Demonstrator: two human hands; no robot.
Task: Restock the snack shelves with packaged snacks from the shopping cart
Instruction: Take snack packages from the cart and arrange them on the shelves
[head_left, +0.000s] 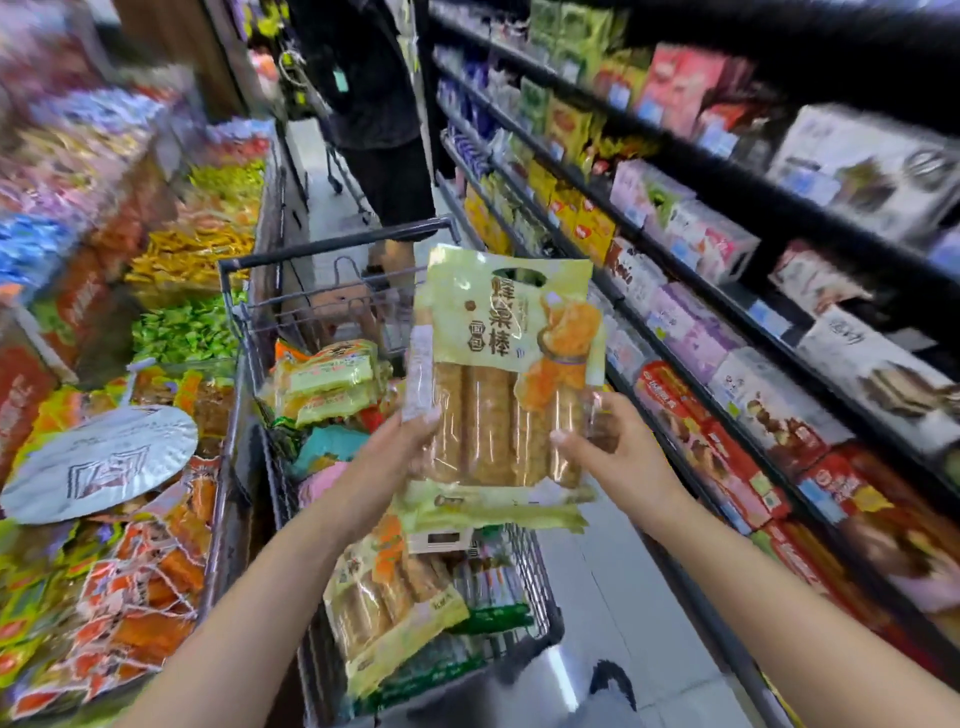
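**Head view: a bread-stick pack held up over the cart**

Both hands hold one pale-green snack pack (506, 364) upright above the shopping cart (291, 499), between the person and the shelves. Left hand (402, 447) takes the pack's lower left edge, fingers curled behind it and thumb on the front. Right hand (605, 447) holds the lower right corner, thumb on the clear window where long golden bread sticks show; its fingers go behind the pack.

Below, the cart is loaded with more packaged snacks (332, 384), including a similar bread-stick pack (389, 608) lying flat near the handle end.

To the right run the dark snack shelves (727, 218), stocked with boxes and bags; the blur there makes labels hard to read. To the left sit open bins of loose wrapped sweets (192, 332), with a silver scoop-like lid (98, 462) on top. Ahead, past the cart, another person (379, 104) in dark clothes stands in the aisle.
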